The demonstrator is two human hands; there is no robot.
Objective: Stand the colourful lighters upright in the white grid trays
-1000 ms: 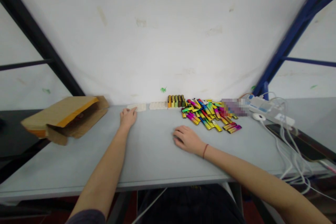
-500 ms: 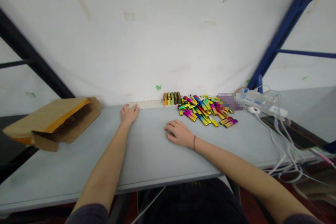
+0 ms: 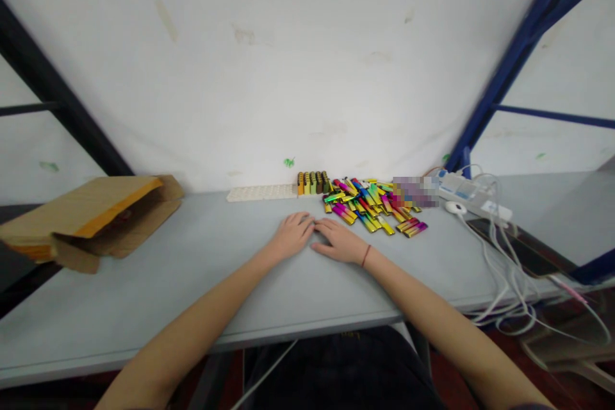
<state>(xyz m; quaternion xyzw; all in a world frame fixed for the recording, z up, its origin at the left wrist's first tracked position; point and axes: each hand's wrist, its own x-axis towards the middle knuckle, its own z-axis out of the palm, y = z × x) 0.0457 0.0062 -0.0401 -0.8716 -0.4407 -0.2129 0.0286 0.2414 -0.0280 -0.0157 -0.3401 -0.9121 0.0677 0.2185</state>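
Shiny metallic pieces point(image 3: 369, 204), coloured yellow, magenta, green, blue and red, lie in a loose heap on the grey table point(image 3: 307, 298), just beyond your right hand and a little to its right. That right hand point(image 3: 342, 242) rests palm down, fingers loosely straight, thumb held away from them, with nothing in its grasp. Your left hand point(image 3: 292, 236) lies palm down beside it, fingers extended and slightly parted, likewise holding nothing; the fingertips of the two come together, though you cannot tell whether they touch. Next to the heap's left edge, a block of upright pieces point(image 3: 312, 183) stands in rows, yellow through light green to dark brown. A pale tray point(image 3: 262, 193) stretches left from it along the wall point(image 3: 307, 77). A red cord point(image 3: 366, 255) circles your right wrist. Behind the heap on the right, a purplish item point(image 3: 416, 192) is pixelated beyond recognition. Farther right sit a white power strip point(image 3: 473, 192), a dark phone-like slab point(image 3: 523, 248) and tangled white cables point(image 3: 508, 275). Well to your left, a brown cardboard box point(image 3: 86, 205) lies on its side, its flaps unfolded.
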